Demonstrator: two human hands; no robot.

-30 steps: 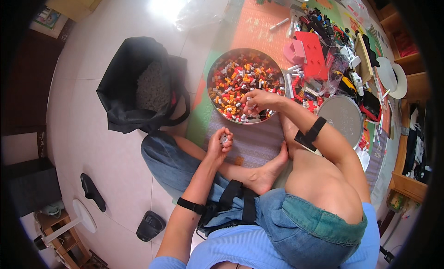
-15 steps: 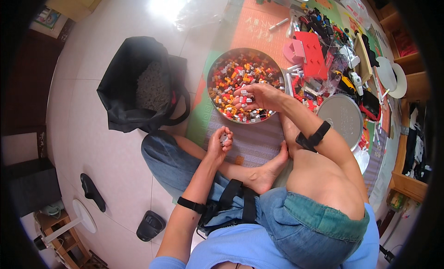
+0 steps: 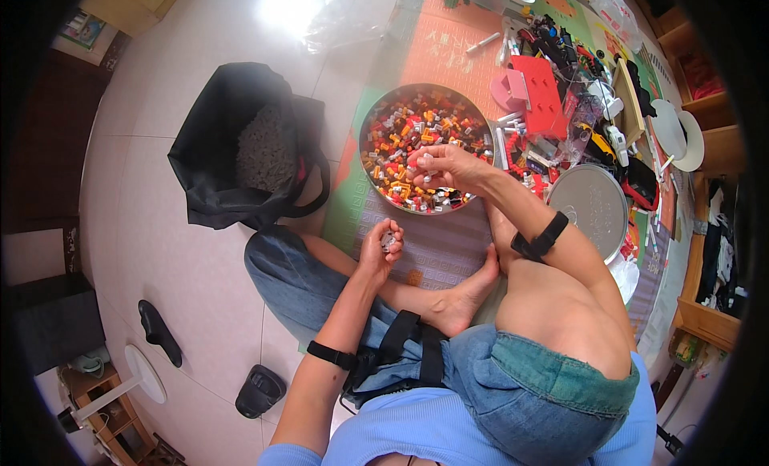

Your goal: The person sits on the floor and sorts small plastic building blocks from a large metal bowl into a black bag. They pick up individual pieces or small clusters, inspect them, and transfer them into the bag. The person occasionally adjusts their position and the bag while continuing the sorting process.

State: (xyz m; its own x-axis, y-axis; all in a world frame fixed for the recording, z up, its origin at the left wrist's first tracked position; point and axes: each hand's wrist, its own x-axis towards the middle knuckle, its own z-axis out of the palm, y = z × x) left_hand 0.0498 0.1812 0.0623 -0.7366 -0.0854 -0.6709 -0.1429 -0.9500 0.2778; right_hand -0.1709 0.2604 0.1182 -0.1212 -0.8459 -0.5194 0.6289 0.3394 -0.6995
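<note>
Pieces [image 3: 418, 128] in red, orange and white crowd our round tin [image 3: 428, 90] on the mat [image 3: 432, 254], and right above them our right hand [image 3: 448, 168] hovers, fingers curled around a few white ones [image 3: 428, 178]. Well apart from it, our left hand [image 3: 376, 243] closes over whitish bits [image 3: 389, 242], near the tin's lower edge, while our black bag [image 3: 210, 150] gapes open to the left, grey bits [image 3: 266, 154] inside.
</note>
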